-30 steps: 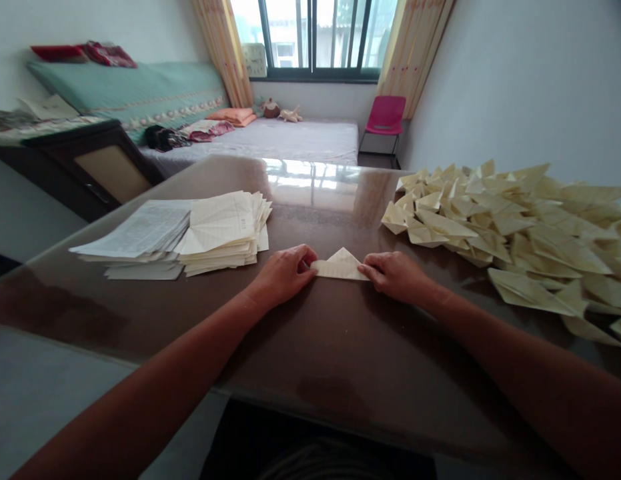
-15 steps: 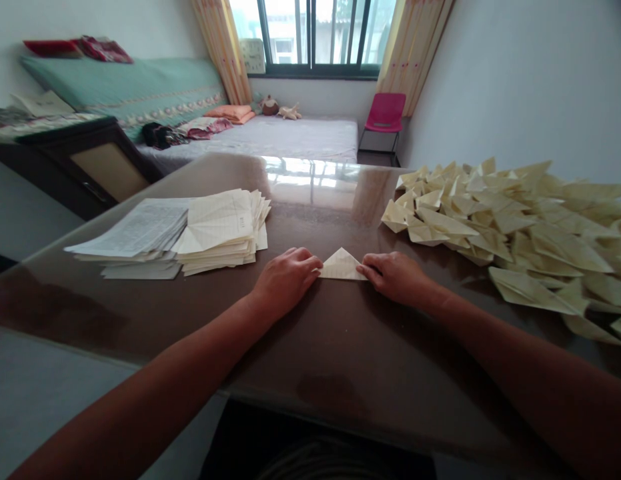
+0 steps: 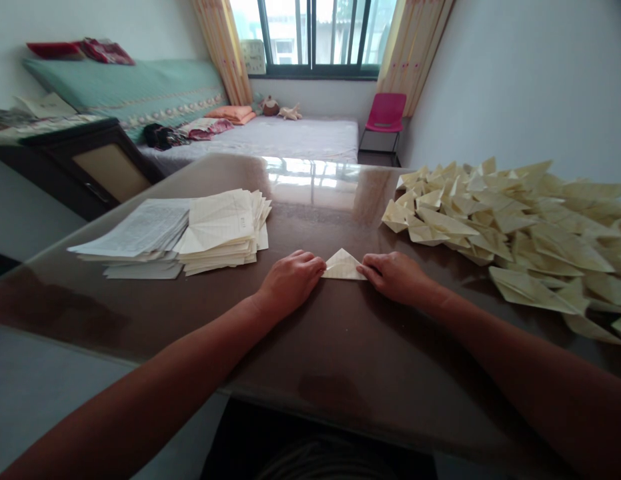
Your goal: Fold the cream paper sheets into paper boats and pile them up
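Observation:
A small cream sheet of paper, folded into a triangle with its peak pointing away from me, lies on the brown glossy table. My left hand pinches its left corner between thumb and fingers. At the right corner, my right hand is closed on the paper in the same way. The corners themselves are hidden under my fingertips.
Left of my hands are a stack of cream paper and a stack of printed white sheets. A large heap of folded paper boats covers the table's right side. Beyond stand a bed and a pink chair.
My left hand has shifted slightly to the right, further over the left corner of the folded paper. My right hand has stayed in place.

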`<state>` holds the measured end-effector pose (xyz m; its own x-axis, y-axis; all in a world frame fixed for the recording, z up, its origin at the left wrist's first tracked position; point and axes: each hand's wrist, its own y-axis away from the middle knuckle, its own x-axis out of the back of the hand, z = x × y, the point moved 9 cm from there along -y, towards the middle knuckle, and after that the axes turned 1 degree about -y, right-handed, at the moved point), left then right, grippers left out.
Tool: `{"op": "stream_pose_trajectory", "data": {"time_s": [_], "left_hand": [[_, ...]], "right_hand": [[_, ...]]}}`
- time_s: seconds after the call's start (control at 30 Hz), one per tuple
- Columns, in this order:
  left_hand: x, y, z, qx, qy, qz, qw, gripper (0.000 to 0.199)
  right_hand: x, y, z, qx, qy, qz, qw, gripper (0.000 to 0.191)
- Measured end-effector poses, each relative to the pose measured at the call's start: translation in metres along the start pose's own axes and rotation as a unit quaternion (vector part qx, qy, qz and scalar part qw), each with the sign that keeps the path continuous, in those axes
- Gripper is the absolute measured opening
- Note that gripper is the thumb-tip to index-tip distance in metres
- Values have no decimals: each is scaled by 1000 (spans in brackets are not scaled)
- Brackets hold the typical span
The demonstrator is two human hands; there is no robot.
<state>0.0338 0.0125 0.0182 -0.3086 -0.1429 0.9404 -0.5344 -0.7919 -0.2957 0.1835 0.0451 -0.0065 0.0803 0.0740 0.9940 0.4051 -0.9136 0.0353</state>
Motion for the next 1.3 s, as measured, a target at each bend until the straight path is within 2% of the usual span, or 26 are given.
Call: {"op": "stream_pose_trajectory", "data": {"time_s": [0.17,0.27,0.53,0.87,1.3], "left_hand": [[-2,-4,-11,39,91,-13,995,13],[-4,-5,-13,58,88,-24,994,17],[-12,-10,-7,45,70,-55,995,21],[-13,-11,-6,46,84,-48,994,22],[-12,-11,-25,109,154,-15,982,16]], "right_hand": [[0,-1,0,2,13,-5,1000,37],[-1,-1,0,2,17,-8,1000,38],[-2,-1,0,2,25,0,1000,38],[-2,0,-1,-3,24,-5,1000,39],[-1,1,0,8,1,10,1000,37]]}}
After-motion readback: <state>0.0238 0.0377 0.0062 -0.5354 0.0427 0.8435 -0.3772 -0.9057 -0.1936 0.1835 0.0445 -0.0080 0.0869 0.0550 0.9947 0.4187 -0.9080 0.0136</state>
